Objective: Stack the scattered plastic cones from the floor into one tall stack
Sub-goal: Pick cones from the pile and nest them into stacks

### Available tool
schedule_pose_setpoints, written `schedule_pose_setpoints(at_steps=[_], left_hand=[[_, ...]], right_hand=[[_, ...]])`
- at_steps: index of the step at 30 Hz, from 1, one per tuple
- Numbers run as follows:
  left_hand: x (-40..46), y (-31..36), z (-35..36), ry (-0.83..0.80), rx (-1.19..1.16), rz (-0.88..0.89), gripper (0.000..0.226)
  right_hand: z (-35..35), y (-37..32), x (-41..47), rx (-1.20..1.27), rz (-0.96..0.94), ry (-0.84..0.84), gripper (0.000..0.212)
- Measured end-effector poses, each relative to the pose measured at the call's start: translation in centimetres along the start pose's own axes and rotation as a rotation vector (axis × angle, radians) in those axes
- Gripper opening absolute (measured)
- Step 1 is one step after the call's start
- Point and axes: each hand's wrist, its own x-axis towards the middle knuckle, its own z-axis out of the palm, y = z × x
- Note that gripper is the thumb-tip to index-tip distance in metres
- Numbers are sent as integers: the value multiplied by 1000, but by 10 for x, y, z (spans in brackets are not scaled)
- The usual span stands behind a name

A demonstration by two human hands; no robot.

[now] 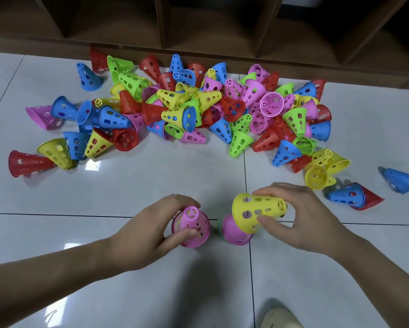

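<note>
1. Right hand [300, 216] grips a yellow perforated plastic cone [258, 210], thumb below, fingers above; cone lies tilted, narrow tip to the right, wide mouth facing the stack
2. Left hand [151, 230] holds a pink perforated plastic cone [193, 226] upright between thumb and fingers, just left of the stack
3. Short stack of nested cones [232, 230], pink one on top, stands on the white tiled floor [175, 174] between both hands; yellow cone's rim touches or overlaps its top, can't tell which
4. Handling guess: thin moulded plastic, very light, fairly stiff, smooth walls; holes give finger purchase. Best hold is mid-wall, near the narrow end, so the mouth stays free to drop over the stack
5. Risk: a light stack tips easily if a cone goes on skewed; needs to be turned upright and centred first
6. Loose pile of multicoloured cones [198, 107] lies farther out, against the brown wooden shelf unit [198, 24]; most of the task remains
</note>
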Motion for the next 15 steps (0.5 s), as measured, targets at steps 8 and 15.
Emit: schedule_pose_setpoints(at_steps=[8,15], left_hand=[[-5,-12,16,-114,86,33,38],[-5,-15,9,-124,132,-9,44]], right_hand=[[20,12,-13,-160,18,-172,44],[29,12,-8,-218,40,-256,48]])
